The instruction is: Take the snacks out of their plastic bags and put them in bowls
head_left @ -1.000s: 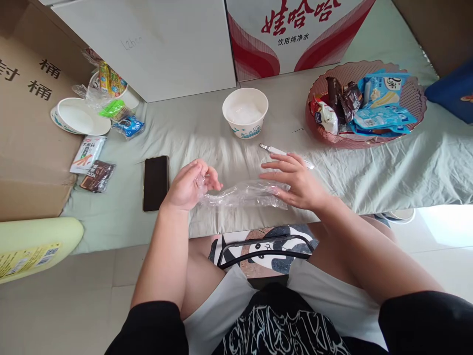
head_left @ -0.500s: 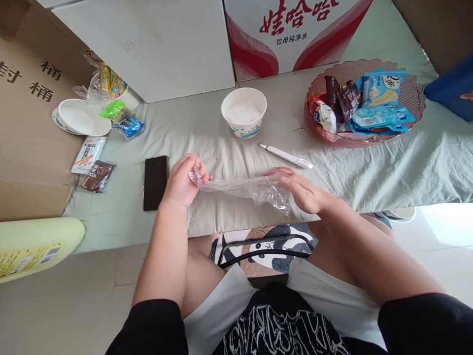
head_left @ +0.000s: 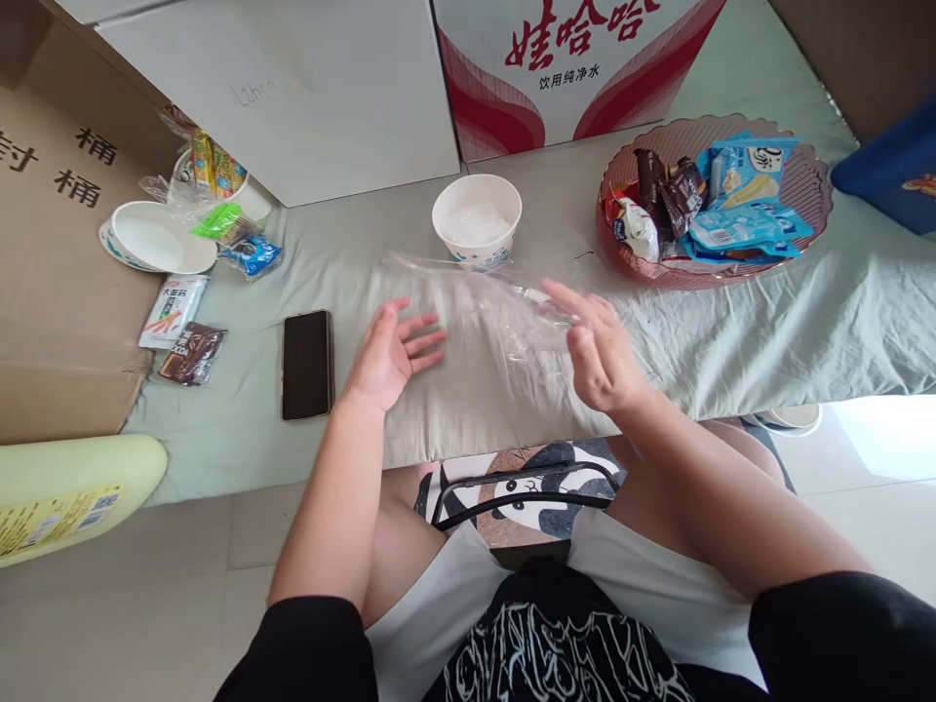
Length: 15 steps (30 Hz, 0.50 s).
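A thin clear plastic bag or sheet, smeared by motion, stretches between my hands, in front of the white paper bowl. My left hand is open, its fingers spread, apart from the plastic's left end. At the other end my right hand has its fingers stretched out and touches or nearly touches the plastic; no grip on it shows. A white utility knife lies partly hidden behind the plastic and my right fingers. Whitish clear contents, hard to make out, show inside the bowl.
A pink basket of wrapped snacks stands right. A phone lies left of my left hand. Further left are stacked paper bowls and snack packets. White boxes line the back; the cloth-covered table's front edge is near my knees.
My left hand has let go of the crumpled plastic and spread its fingers. The plastic has opened out and moved toward the bowl, now over part of the knife. My right hand has risen slightly.
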Motion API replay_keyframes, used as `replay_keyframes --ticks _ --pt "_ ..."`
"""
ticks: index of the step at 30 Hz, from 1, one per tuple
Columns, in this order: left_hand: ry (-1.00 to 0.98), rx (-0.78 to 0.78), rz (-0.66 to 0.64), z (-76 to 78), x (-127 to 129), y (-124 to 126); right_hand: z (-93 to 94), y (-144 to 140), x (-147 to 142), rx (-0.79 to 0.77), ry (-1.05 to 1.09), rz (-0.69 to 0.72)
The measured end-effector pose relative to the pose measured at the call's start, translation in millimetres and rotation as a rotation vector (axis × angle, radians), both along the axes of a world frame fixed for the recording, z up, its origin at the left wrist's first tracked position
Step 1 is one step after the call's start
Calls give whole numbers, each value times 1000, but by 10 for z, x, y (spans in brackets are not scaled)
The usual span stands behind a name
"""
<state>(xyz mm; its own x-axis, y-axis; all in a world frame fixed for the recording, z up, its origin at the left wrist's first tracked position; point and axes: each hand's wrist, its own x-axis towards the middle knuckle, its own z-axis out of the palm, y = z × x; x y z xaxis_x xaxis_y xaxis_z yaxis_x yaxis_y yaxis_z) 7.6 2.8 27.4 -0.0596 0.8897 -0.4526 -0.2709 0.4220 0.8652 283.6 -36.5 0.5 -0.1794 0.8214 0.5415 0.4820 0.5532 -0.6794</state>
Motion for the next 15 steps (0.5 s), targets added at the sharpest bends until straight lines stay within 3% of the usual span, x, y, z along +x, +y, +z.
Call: replay_keyframes --ticks 4,9,12,15 --pt "-34 -111 -107 6 47 -9 -29 12 -42 96 -207 156" --pt "17 -129 -228 55 146 -51 -72 -38 -194 118 -231 365" --pt "107 -107 -286 50 165 -89 -79 -73 -228 48 -148 350" --pt "207 -35 -212 28 75 -75 -57 -85 -174 -70 43 191"
